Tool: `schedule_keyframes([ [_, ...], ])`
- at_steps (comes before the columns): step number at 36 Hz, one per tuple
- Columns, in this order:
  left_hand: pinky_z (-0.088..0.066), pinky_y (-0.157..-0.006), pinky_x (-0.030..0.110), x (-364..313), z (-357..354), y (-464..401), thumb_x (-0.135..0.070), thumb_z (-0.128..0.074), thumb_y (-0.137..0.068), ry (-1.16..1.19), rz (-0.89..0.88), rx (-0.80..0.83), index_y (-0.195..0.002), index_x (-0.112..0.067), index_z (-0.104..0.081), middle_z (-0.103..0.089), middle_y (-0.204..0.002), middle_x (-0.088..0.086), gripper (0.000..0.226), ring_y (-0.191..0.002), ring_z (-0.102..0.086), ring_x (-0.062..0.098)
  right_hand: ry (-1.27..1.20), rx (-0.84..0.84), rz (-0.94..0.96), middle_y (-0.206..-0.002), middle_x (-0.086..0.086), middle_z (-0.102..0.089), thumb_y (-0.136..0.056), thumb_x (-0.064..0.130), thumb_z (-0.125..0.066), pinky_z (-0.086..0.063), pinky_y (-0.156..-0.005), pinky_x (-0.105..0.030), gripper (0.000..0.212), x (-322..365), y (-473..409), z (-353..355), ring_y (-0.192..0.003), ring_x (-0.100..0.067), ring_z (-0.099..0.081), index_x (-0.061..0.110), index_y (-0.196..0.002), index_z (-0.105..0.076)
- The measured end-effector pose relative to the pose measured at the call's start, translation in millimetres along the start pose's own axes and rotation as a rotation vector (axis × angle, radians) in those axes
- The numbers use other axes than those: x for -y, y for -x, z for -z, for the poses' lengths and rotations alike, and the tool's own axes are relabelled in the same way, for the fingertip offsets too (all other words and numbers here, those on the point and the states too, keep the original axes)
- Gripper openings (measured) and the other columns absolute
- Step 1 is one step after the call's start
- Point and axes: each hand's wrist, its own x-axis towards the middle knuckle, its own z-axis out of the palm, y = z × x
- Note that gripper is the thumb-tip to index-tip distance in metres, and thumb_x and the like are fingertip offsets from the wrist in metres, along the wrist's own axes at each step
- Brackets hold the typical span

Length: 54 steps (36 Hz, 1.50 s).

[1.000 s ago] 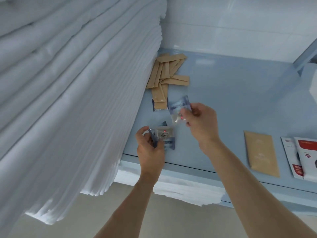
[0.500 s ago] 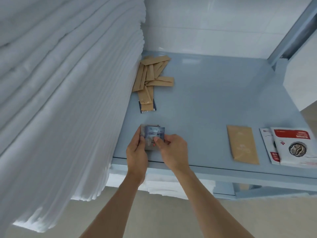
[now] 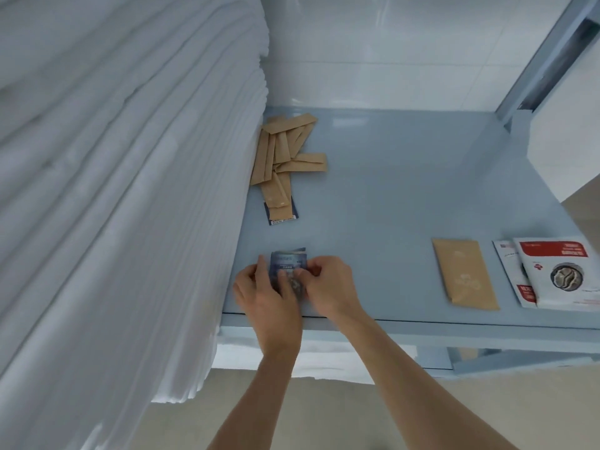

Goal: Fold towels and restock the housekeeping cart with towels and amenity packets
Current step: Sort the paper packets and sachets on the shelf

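both hands now meet over one small bundle of blue packets (image 3: 288, 267) at the near edge of the cart shelf (image 3: 406, 196), about 7 o'clock on the shelf surface. a second ago the hands were apart, each lifting its own packet above the shelf; half a second ago they had come together, and now the bundle is squared up low on the shelf. the left hand (image 3: 264, 295) curls along the bundle's left side, fingers wrapped on its edge. the right hand (image 3: 328, 284) pinches the lower right corner with thumb and fingertips, fingers narrow and bent. whether the bundle already rests fully on the shelf cannot be told, since the hands hide its lower part.

my reading: the loose packets have been gathered into one stack and are being set down, so this amenity item is nearly restocked.

at 11 o'clock lies a heap of tan sachets (image 3: 285, 151), touching the tall stack of folded white towels (image 3: 130, 190) that fills the left side. one more blue packet (image 3: 281, 212) peeks out from under the near end of that heap, well apart from the hands. at 4 o'clock a flat tan envelope (image 3: 464, 274) lies near the front edge, with red and white coffee packets (image 3: 558, 274) just beside it at the right.

the next step likely needs a plain release, then a tidy of the bundle against the towels.
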Motion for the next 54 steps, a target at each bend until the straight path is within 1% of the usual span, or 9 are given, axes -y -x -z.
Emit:
schedule_keyframes([
  [5, -0.045, -0.096, 0.049, 18, 18, -9, 0.008, -0.066, -0.088, -0.195, -0.218, -0.055, -0.116, 0.005, -0.067, -0.059, -0.111, 0.021, 0.028, -0.1, -0.054, 0.039, -0.013, 0.09, 0.011, -0.097, -0.008, -0.068, -0.09, 0.018, -0.068, -0.042, -0.057, -0.005, 0.029, 14, -1, -15, -0.083, -0.016, -0.062, 0.011, -0.116, -0.056],
  [10, -0.039, -0.09, 0.036, 33, 27, -16, 0.015, -0.072, -0.078, -0.346, -0.371, -0.063, -0.099, 0.005, -0.071, -0.065, -0.099, 0.019, 0.023, -0.089, -0.057, 0.037, 0.204, 0.153, 0.116, -0.101, -0.009, -0.066, -0.092, 0.022, -0.062, -0.051, -0.076, -0.036, 0.029, 23, 1, -21, -0.093, -0.025, -0.062, 0.006, -0.115, -0.054],
  [18, -0.051, -0.086, 0.045, 17, 24, -26, 0.014, -0.068, -0.082, -0.273, -0.381, -0.129, -0.099, 0.005, -0.073, -0.068, -0.098, 0.015, 0.02, -0.094, -0.054, 0.031, 0.283, 0.002, 0.107, -0.113, -0.005, -0.063, -0.098, 0.029, -0.053, -0.05, -0.085, -0.034, 0.027, 29, -36, 6, -0.102, -0.024, -0.06, 0.011, -0.117, -0.057],
  [23, -0.038, -0.085, 0.019, -6, 18, -37, 0.016, -0.065, -0.085, -0.167, -0.348, -0.16, -0.101, 0.003, -0.073, -0.068, -0.098, 0.014, 0.022, -0.093, -0.052, 0.023, 0.273, -0.12, 0.243, -0.12, -0.003, -0.054, -0.093, 0.028, -0.058, -0.046, -0.086, -0.031, 0.035, 40, -74, 2, -0.115, -0.02, -0.047, 0.018, -0.127, -0.055],
  [30, -0.034, -0.082, 0.009, -19, 9, -45, 0.016, -0.061, -0.085, -0.112, -0.24, -0.132, -0.101, 0.002, -0.072, -0.067, -0.101, 0.01, 0.024, -0.096, -0.05, 0.021, 0.521, -0.018, 0.359, -0.157, -0.012, -0.023, -0.086, 0.048, -0.067, -0.023, -0.115, -0.048, 0.079, 45, -113, -34, -0.143, -0.037, -0.018, 0.028, -0.151, -0.027],
  [36, -0.034, -0.082, 0.001, -19, 3, -52, 0.017, -0.059, -0.084, -0.076, -0.203, -0.153, -0.096, -0.002, -0.074, -0.069, -0.1, 0.007, 0.027, -0.097, -0.05, 0.018, 0.638, -0.171, 0.52, -0.124, -0.004, -0.054, -0.088, 0.049, -0.06, -0.032, -0.096, -0.035, 0.045, 29, -118, -38, -0.113, -0.025, -0.044, 0.025, -0.126, -0.058],
  [46, -0.045, -0.074, 0.023, -25, 5, -45, 0.014, -0.054, -0.086, 0.02, -0.162, -0.119, -0.088, -0.005, -0.073, -0.065, -0.105, 0.002, 0.027, -0.103, -0.049, 0.014, 0.777, -0.07, 0.669, -0.111, -0.01, -0.062, -0.095, 0.022, -0.048, -0.033, -0.07, -0.032, 0.029, 25, -88, 0, -0.099, -0.032, -0.059, 0.015, -0.123, -0.054],
  [51, -0.046, -0.075, 0.019, -33, 1, -39, 0.014, -0.052, -0.087, 0.033, -0.168, -0.093, -0.089, -0.004, -0.072, -0.062, -0.106, 0.001, 0.027, -0.1, -0.05, 0.012, 0.512, -0.15, 0.628, -0.088, -0.01, -0.064, -0.092, 0.015, -0.053, -0.046, -0.065, -0.037, 0.035, 12, -69, 27, -0.074, -0.033, -0.061, 0.015, -0.127, -0.058],
  [54, -0.048, -0.078, 0.017, -41, -4, -35, 0.012, -0.051, -0.089, 0.085, -0.122, -0.031, -0.095, -0.004, -0.071, -0.06, -0.106, 0.0, 0.026, -0.094, -0.061, 0.015, 0.161, -0.205, 0.435, -0.073, 0.001, -0.065, -0.091, 0.009, -0.055, -0.047, -0.06, -0.026, 0.023, 2, -58, 39, -0.062, -0.011, -0.058, 0.015, -0.109, -0.067],
])
